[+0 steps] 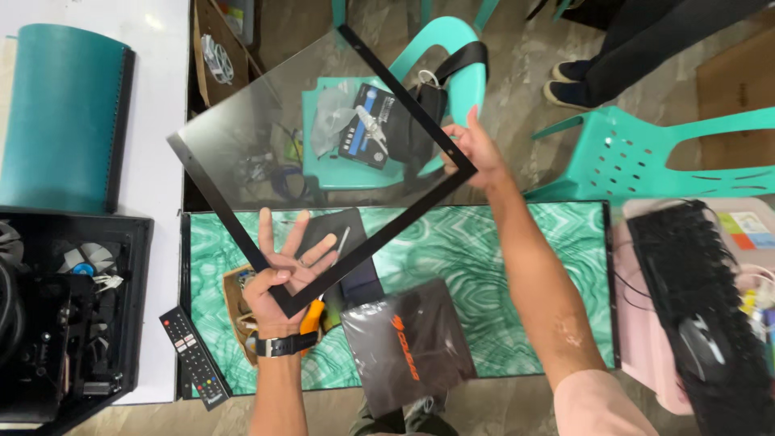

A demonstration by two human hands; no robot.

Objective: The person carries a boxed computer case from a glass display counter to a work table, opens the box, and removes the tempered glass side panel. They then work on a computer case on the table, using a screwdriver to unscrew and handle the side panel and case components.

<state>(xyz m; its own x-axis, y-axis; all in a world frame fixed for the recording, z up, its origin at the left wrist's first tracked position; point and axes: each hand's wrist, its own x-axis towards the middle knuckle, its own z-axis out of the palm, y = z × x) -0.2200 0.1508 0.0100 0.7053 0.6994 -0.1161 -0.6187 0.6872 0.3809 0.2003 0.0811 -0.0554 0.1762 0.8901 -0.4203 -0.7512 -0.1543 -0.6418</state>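
Both hands hold a clear glass panel (323, 153) with a black border up over the green marbled table (500, 266).

Left hand (286, 270) lies flat and spread under its near corner; right hand (476, 149) pinches the right corner. Below sit a dark bag (408, 343), a remote (194, 355), an open computer case (64, 307) at left, a keyboard (686, 274) at right, teal chairs (646, 153) beyond.

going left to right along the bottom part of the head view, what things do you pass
Open black computer case → remote control → left hand under the glass panel → dark plastic bag → right forearm → black keyboard → mouse
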